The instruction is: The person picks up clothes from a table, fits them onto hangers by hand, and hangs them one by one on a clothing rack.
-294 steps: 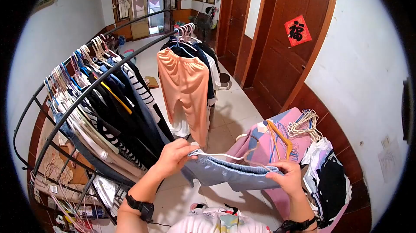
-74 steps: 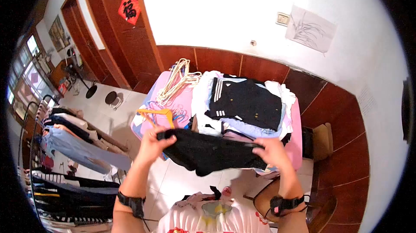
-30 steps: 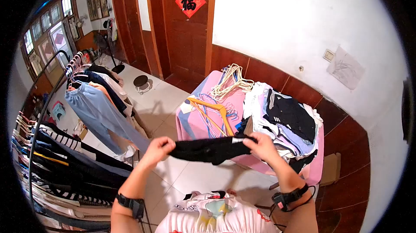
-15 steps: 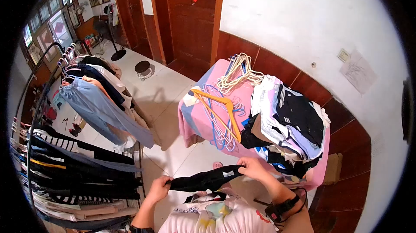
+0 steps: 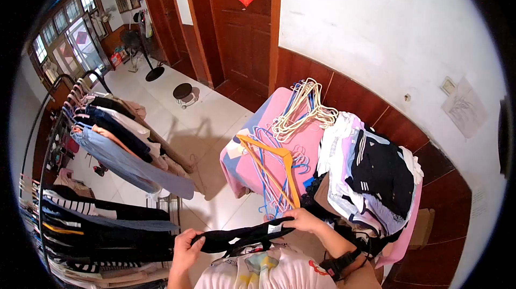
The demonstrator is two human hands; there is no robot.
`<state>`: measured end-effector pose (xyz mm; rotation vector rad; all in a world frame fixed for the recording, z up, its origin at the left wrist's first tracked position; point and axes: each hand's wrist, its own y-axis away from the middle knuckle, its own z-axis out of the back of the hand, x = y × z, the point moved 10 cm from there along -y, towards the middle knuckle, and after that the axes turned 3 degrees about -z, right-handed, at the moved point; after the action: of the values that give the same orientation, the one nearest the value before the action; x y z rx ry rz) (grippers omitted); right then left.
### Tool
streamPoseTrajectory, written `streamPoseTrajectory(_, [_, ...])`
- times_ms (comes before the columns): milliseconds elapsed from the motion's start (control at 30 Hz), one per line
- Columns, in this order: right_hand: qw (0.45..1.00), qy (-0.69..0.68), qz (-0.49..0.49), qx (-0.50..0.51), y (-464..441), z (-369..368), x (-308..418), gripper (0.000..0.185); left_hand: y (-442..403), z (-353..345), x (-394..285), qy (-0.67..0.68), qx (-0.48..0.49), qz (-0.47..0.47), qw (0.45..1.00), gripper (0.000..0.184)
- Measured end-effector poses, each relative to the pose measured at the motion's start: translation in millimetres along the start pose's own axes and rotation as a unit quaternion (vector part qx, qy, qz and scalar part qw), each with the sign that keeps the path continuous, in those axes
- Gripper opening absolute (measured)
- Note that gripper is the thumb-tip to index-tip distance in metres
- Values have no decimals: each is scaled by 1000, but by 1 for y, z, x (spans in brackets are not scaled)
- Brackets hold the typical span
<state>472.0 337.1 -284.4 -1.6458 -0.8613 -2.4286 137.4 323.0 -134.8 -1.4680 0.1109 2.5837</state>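
Note:
A black garment point(image 5: 244, 234) with a white label inside its edge is stretched between my hands, in front of my body. Its lower part is out of sight, so its exact kind is unclear. My left hand point(image 5: 185, 248) pinches one end, near the clothes on the rack. At the other end, my right hand point(image 5: 303, 220) grips the edge, close to the table's near side. An orange hanger point(image 5: 283, 152) lies just beyond my right hand, over several blue and pink hangers point(image 5: 277, 201).
A pink-covered table point(image 5: 258, 107) carries cream hangers point(image 5: 303, 111) and a large clothes pile point(image 5: 371, 176). At left stands a black-framed rack point(image 5: 43, 192) with hanging clothes point(image 5: 115, 146). A round stool point(image 5: 183, 93) and a standing fan point(image 5: 154, 73) are farther back.
My view has tilted and shifted, so the table and rack sit lower. The black garment is still in both hands, its edge now drawn into a straighter, narrower band.

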Motion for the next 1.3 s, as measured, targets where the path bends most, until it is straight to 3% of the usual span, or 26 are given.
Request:
streamPoseTrajectory(133, [992, -115, -25, 45, -16, 22, -7, 19, -41, -1, -31, 6, -39, -2, 999, 8])
streamPoseTrajectory(300, [987, -59, -63, 136, -34, 34, -11, 30, -73, -14, -46, 19, -52, -25, 998, 8])
streamPoseTrajectory(367, [990, 38, -4, 138, -38, 43, 5, 30, -83, -18, -51, 27, -52, -17, 998, 8])
streamPoseTrajectory(533, [989, -24, -30, 145, -57, 53, -11, 25, -109, -26, -65, -12, -51, -11, 999, 8])
streamPoseTrajectory(667, [985, 19, -63, 159, -61, 63, -14, 25, -123, -35, -69, -53, -47, -15, 997, 10])
streamPoseTrajectory(767, [986, -21, -71, 151, -59, 66, -13, 31, -126, -40, -71, -53, -31, -19, 998, 11])
streamPoseTrajectory(833, [986, 35, -68, 146, -61, 72, -7, 35, -127, -42, -71, -48, -23, -21, 998, 12])
streamPoseTrajectory(900, [990, -87, -45, 102, -72, 72, -34, 31, -126, -47, -69, -25, 5, -36, 999, 13])
streamPoseTrajectory(967, [989, -138, -47, -6, -82, 88, -58, 32, -126, -47, -65, -20, 19, -34, 999, 13])
streamPoseTrajectory(1000, [989, 28, -61, -131, -82, 111, -64, 35, -127, -48, -66, -14, 29, -37, 999, 12])
streamPoseTrajectory(1100, [925, 190, -33, -327, -74, 127, -84, 47, -127, -45, -71, 2, 46, -46, 998, 11])
streamPoseTrajectory(1233, [925, 163, -87, -331, -77, 104, -114, 49, -121, -38, -68, 7, 59, -75, 995, 12])
streamPoseTrajectory(1300, [939, 121, -189, -259, -82, 88, -129, 45, -117, -34, -62, 14, 60, -83, 995, 12])
